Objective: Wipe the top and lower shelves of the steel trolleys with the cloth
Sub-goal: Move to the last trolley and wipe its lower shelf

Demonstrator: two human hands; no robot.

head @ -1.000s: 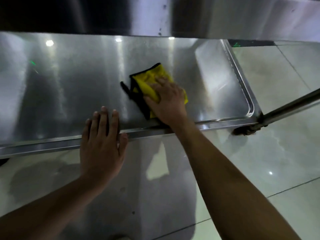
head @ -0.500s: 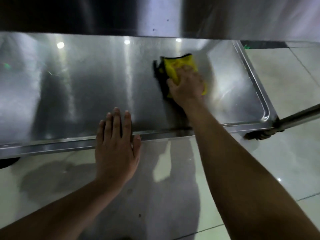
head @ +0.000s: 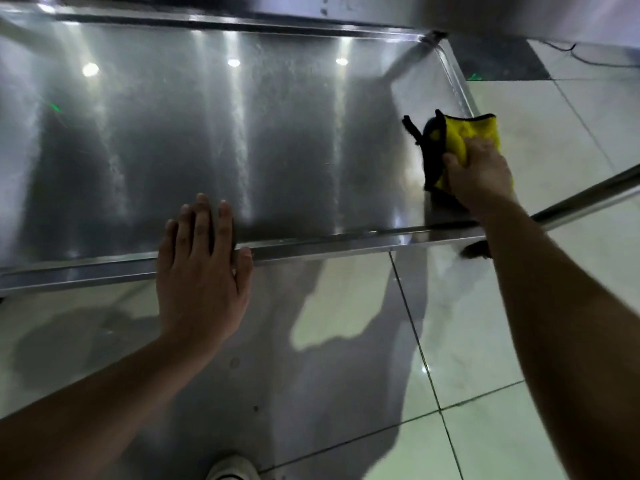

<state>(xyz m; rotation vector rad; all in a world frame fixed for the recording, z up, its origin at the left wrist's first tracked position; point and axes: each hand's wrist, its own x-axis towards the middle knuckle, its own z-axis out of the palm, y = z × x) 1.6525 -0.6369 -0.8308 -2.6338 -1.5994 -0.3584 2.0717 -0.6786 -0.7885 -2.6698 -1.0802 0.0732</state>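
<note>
A: Shelf?
B: Lower shelf (head: pixel 277 140) of the steel trolley: a flat brushed-metal sheet with a raised lip and rounded corners, streaked with smears and lamp glints.

A: Cloth?
B: Cloth (head: pixel 460 136), plush yellow with black edging, bunched at the shelf's right end, lapping over the side lip.

A: Right hand?
B: Right hand (head: pixel 479 174) presses down on the cloth, thumb tucked into its folds, fingers curled over it.

A: Left?
B: Left hand (head: pixel 201 271) lies flat with fingers spread and straight, laid across the near lip, holding nothing.

A: Surroundings?
B: Glossy pale floor tiles (head: pixel 485 341) with dark grout lines; a round steel tube (head: pixel 588 199) slants off at right.
</note>
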